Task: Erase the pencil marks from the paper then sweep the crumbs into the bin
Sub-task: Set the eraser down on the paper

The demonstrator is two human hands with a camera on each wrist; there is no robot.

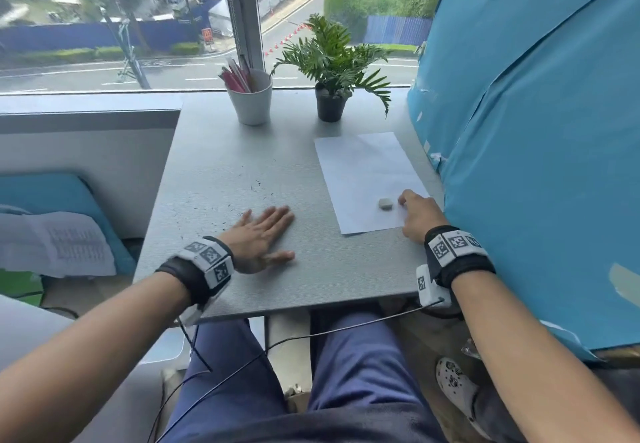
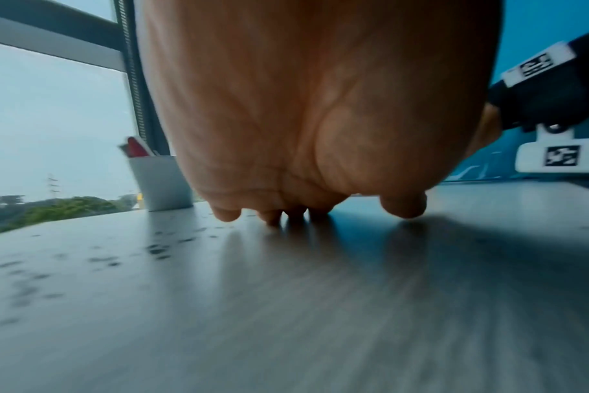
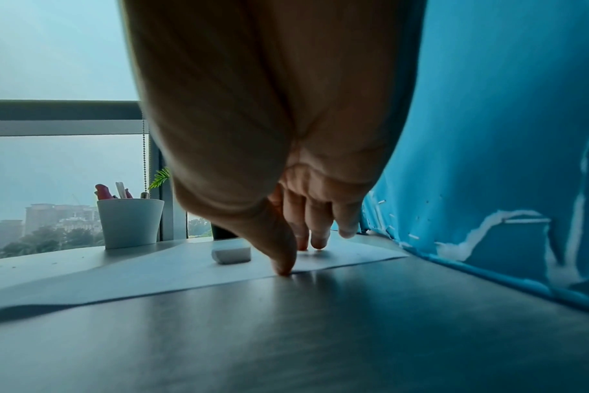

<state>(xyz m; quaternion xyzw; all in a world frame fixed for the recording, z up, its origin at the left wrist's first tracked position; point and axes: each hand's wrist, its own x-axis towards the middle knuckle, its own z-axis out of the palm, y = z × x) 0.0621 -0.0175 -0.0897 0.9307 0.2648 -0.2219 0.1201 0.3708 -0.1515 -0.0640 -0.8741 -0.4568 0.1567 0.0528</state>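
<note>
A white sheet of paper [image 1: 363, 172] lies on the right side of the grey table [image 1: 277, 286], and I make out no pencil marks on it. A small white eraser [image 1: 385, 203] sits loose on the sheet near its front edge. My right hand [image 1: 417, 215] is just right of the eraser and holds nothing. Its fingertips [image 3: 315, 239] and thumb rest on the paper's [image 3: 118, 276] near corner beside the eraser [image 3: 232, 254]. My left hand [image 1: 265, 234] lies flat on the table with straight fingers. Dark eraser crumbs [image 1: 214, 205] are scattered to its left and beyond it, blurred [image 2: 158, 250] in the left wrist view.
A white cup of pens [image 1: 251, 103] and a potted plant [image 1: 330, 96] stand at the table's far edge by the window. A blue paper-covered wall [image 1: 536, 130] borders the table's right side. Left of the table are a low ledge and a blue cushion [image 1: 52, 196].
</note>
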